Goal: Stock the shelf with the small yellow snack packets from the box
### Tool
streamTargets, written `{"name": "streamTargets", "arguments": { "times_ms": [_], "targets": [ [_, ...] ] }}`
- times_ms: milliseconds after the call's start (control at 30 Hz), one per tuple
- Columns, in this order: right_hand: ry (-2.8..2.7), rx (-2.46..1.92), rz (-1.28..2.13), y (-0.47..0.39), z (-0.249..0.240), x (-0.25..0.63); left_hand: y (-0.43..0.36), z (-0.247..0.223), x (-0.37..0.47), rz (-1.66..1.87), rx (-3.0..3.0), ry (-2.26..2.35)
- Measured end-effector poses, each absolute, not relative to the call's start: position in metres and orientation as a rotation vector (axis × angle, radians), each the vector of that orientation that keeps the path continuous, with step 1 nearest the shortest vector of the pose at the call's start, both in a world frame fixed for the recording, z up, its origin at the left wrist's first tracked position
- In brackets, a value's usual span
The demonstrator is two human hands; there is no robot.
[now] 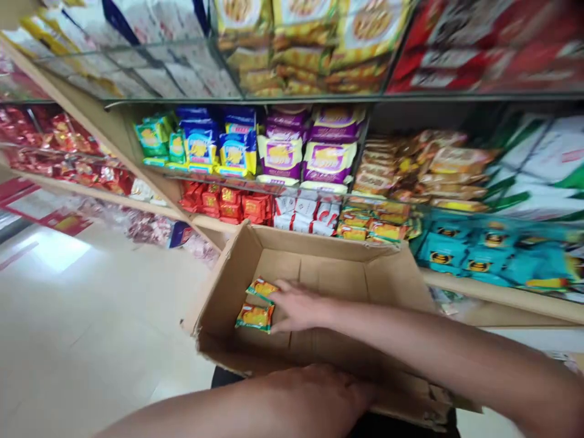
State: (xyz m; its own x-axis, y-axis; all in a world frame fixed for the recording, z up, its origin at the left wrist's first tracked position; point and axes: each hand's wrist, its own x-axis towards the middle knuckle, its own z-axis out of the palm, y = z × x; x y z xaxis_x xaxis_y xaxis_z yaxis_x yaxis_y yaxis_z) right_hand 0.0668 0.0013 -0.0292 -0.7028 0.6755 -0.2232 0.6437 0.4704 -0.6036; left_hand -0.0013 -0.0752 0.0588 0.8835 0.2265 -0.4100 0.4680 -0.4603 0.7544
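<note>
An open cardboard box (pixel 314 274) stands before the shelves, with two small orange, yellow and green snack packets inside at its left. My right hand (pixel 298 307) reaches into it from the right, thumb and fingers spread apart. Its fingertips meet the edge of the farther packet (pixel 262 289); the thumb is beside the nearer packet (pixel 254 317). Across the box's near wall lies my left hand (pixel 319 392), curled at the rim and seemingly gripping it. Its fingertips are blurred and partly hidden.
Blue-and-yellow packs (pixel 198 146), purple packs (pixel 328 155) and brown-wrapped snacks (pixel 456 173) fill the middle shelf. Below are red packets (pixel 230 204), white-and-red packets (pixel 305 210) and teal bags (pixel 442 249). Shiny floor (pixel 91 340) spreads at left. A wooden shelf edge (pixel 502 296) runs behind the box.
</note>
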Motion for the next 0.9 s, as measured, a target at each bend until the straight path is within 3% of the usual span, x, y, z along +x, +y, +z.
{"name": "streamTargets", "arguments": {
  "times_ms": [267, 467, 600, 733, 900],
  "targets": [
    [-2.503, -1.275, 0.948, -0.003, -0.087, 0.017, -0.067, 0.06, -0.002, -0.155, 1.733, 0.565],
    [-2.215, -1.518, 1.037, 0.016, -0.044, 0.089, -0.051, 0.038, -0.011, -0.049, 0.847, 0.94],
    [-1.906, -1.424, 1.015, -0.002, 0.001, 0.147, -0.034, 0.028, -0.015, 0.31, 0.303, 1.094],
    [-2.089, -1.265, 1.082, -0.045, 0.02, 0.163, -0.024, 0.034, -0.005, 0.418, 0.314, 0.951],
    [-2.07, -1.203, 1.29, -0.071, 0.006, 0.164, -0.034, 0.03, 0.008, 0.393, 0.37, 1.099]
  ]
}}
